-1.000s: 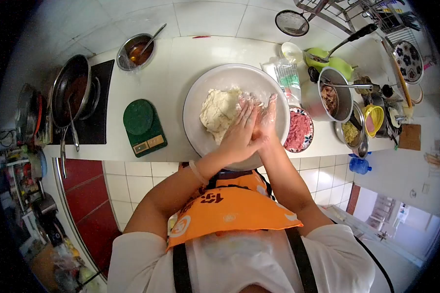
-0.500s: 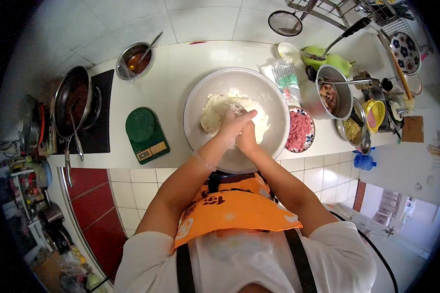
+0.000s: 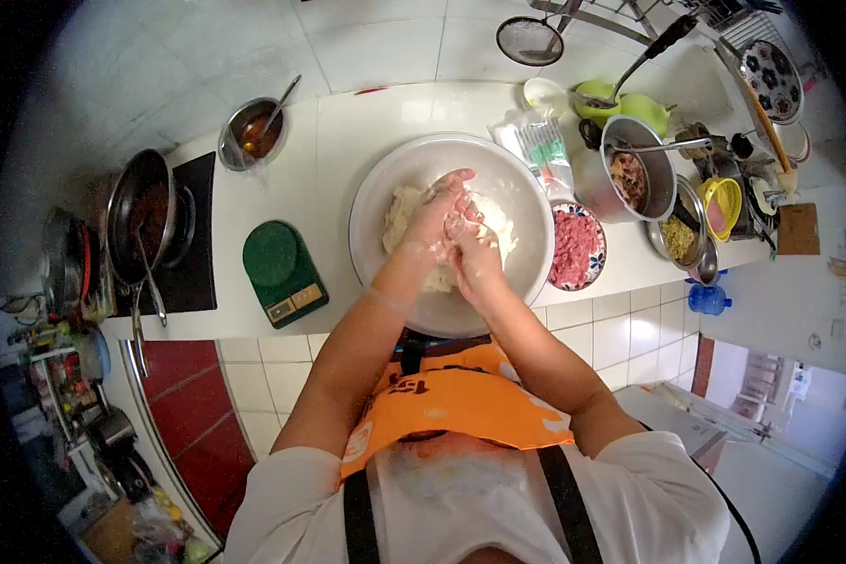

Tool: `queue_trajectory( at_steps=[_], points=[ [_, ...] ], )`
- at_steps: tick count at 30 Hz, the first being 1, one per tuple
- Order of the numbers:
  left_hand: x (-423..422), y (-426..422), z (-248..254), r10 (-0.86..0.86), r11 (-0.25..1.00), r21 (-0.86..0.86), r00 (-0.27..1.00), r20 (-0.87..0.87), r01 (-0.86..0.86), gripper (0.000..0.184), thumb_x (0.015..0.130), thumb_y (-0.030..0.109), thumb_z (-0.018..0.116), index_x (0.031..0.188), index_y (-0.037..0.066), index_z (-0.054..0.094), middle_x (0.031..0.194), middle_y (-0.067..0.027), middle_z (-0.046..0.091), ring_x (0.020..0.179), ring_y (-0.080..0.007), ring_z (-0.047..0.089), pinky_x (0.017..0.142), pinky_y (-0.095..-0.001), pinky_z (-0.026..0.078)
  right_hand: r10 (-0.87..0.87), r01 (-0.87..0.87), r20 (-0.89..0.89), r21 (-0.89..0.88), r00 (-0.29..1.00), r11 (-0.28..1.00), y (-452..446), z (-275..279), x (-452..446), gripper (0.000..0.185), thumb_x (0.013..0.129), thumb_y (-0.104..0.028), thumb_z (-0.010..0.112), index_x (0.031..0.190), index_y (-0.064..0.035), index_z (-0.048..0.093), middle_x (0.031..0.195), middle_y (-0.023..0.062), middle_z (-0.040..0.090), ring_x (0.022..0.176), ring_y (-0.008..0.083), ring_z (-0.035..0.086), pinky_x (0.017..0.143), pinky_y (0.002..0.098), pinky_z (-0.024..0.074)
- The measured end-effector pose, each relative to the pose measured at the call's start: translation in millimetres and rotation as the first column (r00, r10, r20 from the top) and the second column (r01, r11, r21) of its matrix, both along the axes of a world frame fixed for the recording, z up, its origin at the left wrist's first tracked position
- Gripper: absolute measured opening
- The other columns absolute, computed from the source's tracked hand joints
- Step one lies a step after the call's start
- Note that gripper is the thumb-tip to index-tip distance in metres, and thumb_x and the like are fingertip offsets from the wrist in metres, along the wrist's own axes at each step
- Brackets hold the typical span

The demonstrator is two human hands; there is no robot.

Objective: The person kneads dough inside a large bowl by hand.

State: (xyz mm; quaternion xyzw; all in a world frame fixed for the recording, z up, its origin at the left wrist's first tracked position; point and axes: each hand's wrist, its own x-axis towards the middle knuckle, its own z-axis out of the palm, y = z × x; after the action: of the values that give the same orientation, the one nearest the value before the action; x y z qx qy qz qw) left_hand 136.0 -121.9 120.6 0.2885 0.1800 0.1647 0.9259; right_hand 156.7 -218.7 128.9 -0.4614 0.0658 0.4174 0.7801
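A wide pale bowl (image 3: 359,211) stands at the counter's front edge, with a rough, floury mass of dough (image 3: 400,214) in it. Above the dough my two hands meet. My left hand (image 3: 438,218) is sticky with bits of dough, palm turned to the right, its fingers stretched out towards the far rim. Against that palm presses my right hand (image 3: 477,252), its fingers curled in. Whether loose dough lies between them is hidden. Right of the bowl, almost touching it, sits a patterned plate of raw minced meat (image 3: 575,246).
A green kitchen scale (image 3: 285,273) lies to the left. Behind it stands a metal bowl of dark sauce (image 3: 254,134) with a spoon. A pan (image 3: 141,211) rests on the far-left stove. On the right are a deep metal pot (image 3: 655,183), plastic bags (image 3: 539,150) and a yellow basket (image 3: 721,207).
My left hand has turned from lying across the right hand to pointing up with its palm showing. My right fingers have shifted onto that palm. The view has tilted slightly.
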Motion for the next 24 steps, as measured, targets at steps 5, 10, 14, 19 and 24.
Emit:
queue_trajectory(
  at_steps=[5,10,14,19,24],
  points=[
    [5.7,1.1,9.5,0.12,0.962,-0.178,0.906,-0.406,-0.208,0.037,0.093,0.036,0.064,0.109,0.004,0.054,0.068,-0.0004,0.044,0.061,-0.0126,0.048,0.06,-0.0278,0.047,0.399,-0.184,0.875,-0.359,0.275,0.915,-26.1,-31.2,17.3,0.031,0.086,-0.007,0.064,0.115,0.0022,0.061,0.121,0.0175,0.06,0.11,0.0236,0.06,0.094,0.0333,0.0468],
    [3.1,6.4,-11.2,0.156,0.8,0.6,0.957,-0.243,0.022,0.032,0.097,0.035,0.054,0.106,0.005,0.062,0.083,-0.0033,0.066,0.098,-0.0195,0.061,0.099,-0.0396,0.042,0.611,-0.287,0.787,-0.569,0.081,0.771,-37.8,-33.2,34.2,0.081,0.068,-0.039,0.084,0.13,0.0021,0.053,0.133,0.0261,0.053,0.13,0.0377,0.046,0.11,0.0406,0.0353],
    [-1.4,-12.3,-21.6,-0.086,0.141,0.98,0.988,-0.126,0.137,0.036,0.099,0.023,0.037,0.094,0.009,0.069,0.11,-0.0038,0.069,0.132,-0.0239,0.047,0.117,-0.0536,0.008,0.833,-0.615,0.542,-0.62,0.112,0.486,-33.8,-9.4,51.2,0.079,0.065,-0.037,0.086,0.125,0.0034,0.056,0.123,0.02,0.06,0.121,0.0298,0.053,0.103,0.0367,0.0403],
    [1.0,8.3,-45.6,-0.03,0.124,0.97,0.978,-0.209,0.211,0.04,0.093,0.025,0.039,0.076,0.013,0.072,0.094,-0.0017,0.072,0.132,-0.0254,0.048,0.118,-0.0554,0.0,0.823,-0.718,0.478,-0.452,0.307,0.53,-39.1,-3.8,46.8,0.086,0.07,-0.039,0.083,0.135,0.0038,0.045,0.131,0.0188,0.054,0.122,0.0266,0.05,0.104,0.0341,0.0384],
    [2.8,-7.5,-18.4,0.055,0.14,0.99,0.998,-0.04,0.032,0.038,0.096,0.029,0.037,0.081,0.013,0.069,0.097,-0.0007,0.071,0.129,-0.0262,0.05,0.119,-0.0503,0.006,0.769,-0.751,0.325,-0.211,0.55,0.626,-41.0,-1.3,45.9,0.094,0.082,-0.059,0.069,0.143,0.0019,0.033,0.139,0.0182,0.046,0.125,0.0248,0.047,0.106,0.0343,0.038]
  ],
)
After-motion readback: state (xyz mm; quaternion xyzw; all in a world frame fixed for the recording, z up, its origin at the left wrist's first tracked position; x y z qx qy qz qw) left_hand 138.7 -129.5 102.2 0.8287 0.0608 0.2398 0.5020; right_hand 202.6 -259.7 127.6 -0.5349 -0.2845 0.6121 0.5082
